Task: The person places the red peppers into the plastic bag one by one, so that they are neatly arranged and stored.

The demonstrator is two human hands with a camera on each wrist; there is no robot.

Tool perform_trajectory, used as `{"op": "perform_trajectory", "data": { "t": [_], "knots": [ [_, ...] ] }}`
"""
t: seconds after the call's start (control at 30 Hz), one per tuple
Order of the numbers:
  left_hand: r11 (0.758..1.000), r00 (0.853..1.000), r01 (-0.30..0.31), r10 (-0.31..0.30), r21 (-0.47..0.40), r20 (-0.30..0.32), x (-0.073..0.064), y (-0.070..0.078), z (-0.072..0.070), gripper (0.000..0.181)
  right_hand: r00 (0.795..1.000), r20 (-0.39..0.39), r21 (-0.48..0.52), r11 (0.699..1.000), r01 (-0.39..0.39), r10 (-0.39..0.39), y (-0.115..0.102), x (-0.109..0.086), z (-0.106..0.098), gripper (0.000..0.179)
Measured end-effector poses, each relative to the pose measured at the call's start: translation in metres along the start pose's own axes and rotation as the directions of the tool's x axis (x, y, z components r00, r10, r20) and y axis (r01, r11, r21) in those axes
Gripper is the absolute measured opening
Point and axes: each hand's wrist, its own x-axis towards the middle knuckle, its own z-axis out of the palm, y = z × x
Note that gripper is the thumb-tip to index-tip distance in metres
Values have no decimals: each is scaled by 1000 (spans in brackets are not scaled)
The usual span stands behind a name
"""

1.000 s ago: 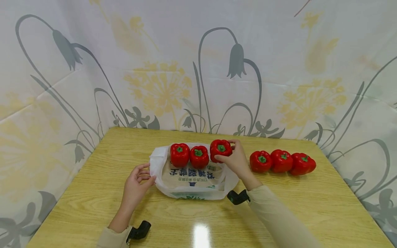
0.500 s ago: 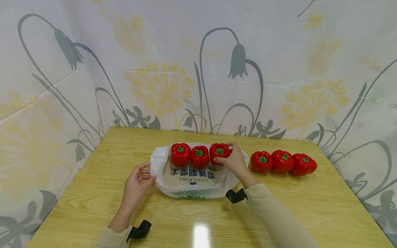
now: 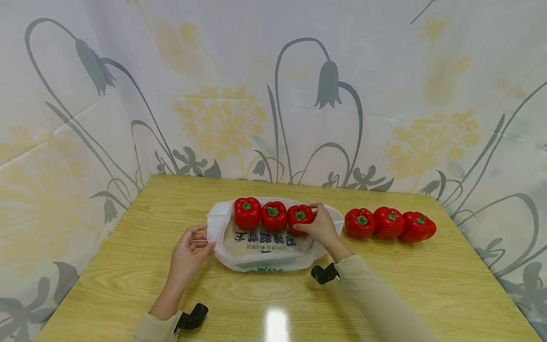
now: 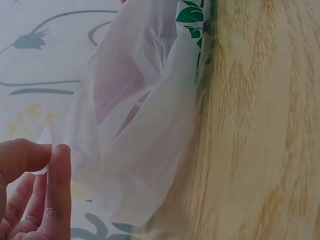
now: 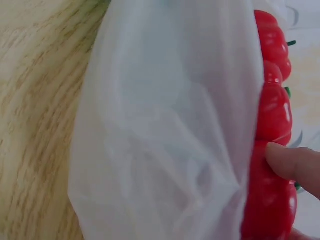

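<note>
An open white plastic bag (image 3: 265, 263) with dark printing lies on the table, three red bell peppers in a row along its far side. My left hand (image 3: 191, 248) pinches the bag's left edge; in the left wrist view thumb and finger (image 4: 59, 175) meet on the thin plastic (image 4: 125, 165). Inside the bag's right end, my right hand (image 3: 321, 227) grips the rightmost pepper (image 3: 300, 216), which sits against the middle pepper (image 3: 274, 216). Left of these is another pepper (image 3: 247, 213). The right wrist view has the thumb (image 5: 295, 167) on the gripped pepper (image 5: 270, 200).
Three more red bell peppers (image 3: 388, 222) stand in a touching row on the table right of the bag. The wooden table (image 3: 239, 304) ends at a flower-patterned cloth (image 3: 239, 118) behind and at the sides.
My right hand has lowered the gripped pepper into the bag, bringing it slightly nearer and up against the middle pepper. The left hand keeps its hold on the bag's edge.
</note>
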Motion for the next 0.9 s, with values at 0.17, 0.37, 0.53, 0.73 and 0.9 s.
{"op": "perform_trajectory", "data": {
  "t": [0.17, 0.37, 0.53, 0.73, 0.9],
  "knots": [
    [1000, 1000, 6, -6, 0, 1, 0, 0, 1, 46, 1000, 11, -60, 998, 4, -4, 1, -2, -3, 67],
    [1000, 1000, 15, -15, -5, 4, 0, 0, 1, 47, 999, -43, -42, 999, -4, 2, 5, -3, 0, 66],
    [1000, 1000, 18, -18, 1, 4, 0, 0, 1, 46, 997, -77, -30, 1000, -3, 1, 5, -4, 3, 68],
    [1000, 1000, 8, -8, 13, 2, 1, 1, 1, 46, 997, -72, -55, 998, 36, -40, 2, -11, -3, 62],
    [1000, 1000, 17, -17, 7, 2, 0, 1, 1, 46, 992, -81, -1, 995, 101, -100, 2, -20, -9, 57]
  ]
}}
